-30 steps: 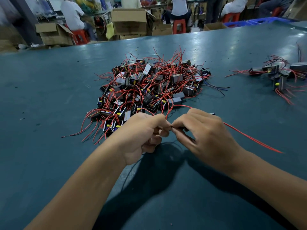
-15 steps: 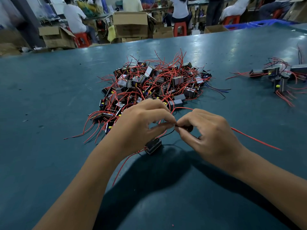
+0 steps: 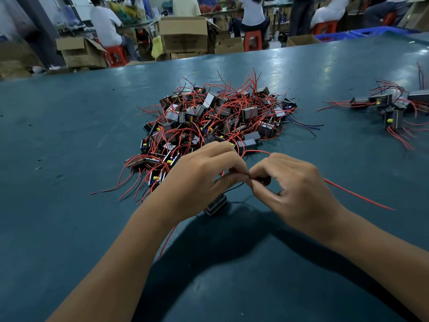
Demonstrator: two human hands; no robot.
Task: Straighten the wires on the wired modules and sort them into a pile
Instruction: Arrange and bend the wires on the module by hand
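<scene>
Behind the work, a busy workshop floor shows seated people on red stools among open brown cardboard boxes (image 3: pixel 183 34), whose contents cannot be made out, and a blue plastic crate (image 3: pixel 362 33) at the far right edge, its inside hidden too. Nearer, the wide dark teal worktable (image 3: pixel 69 140) fills most of the view. At its centre lies the large tangled heap of small black wired modules with crooked red leads (image 3: pixel 216 119), which looks like the unsorted stock and is by far the bigger share, so most of the job seems left to do. Well apart to the right sits a much smaller group of black modules with red wires (image 3: pixel 385 108), probably the sorted pile; only a handful lie there, so progress appears early. Just in front of the big heap, the person's left hand (image 3: pixel 199 182) and right hand (image 3: pixel 299 189) meet thumb to fingertip, both pinched shut on thin leads of the one module being straightened. That small black block-shaped module (image 3: pixel 216 204) hangs or rests just below the left hand, close to the table; which cannot be told. A long red wire (image 3: pixel 357 196) trails from the right hand out to the right, fairly straight, while a thin black lead (image 3: pixel 234 187) runs between the fingers.
</scene>
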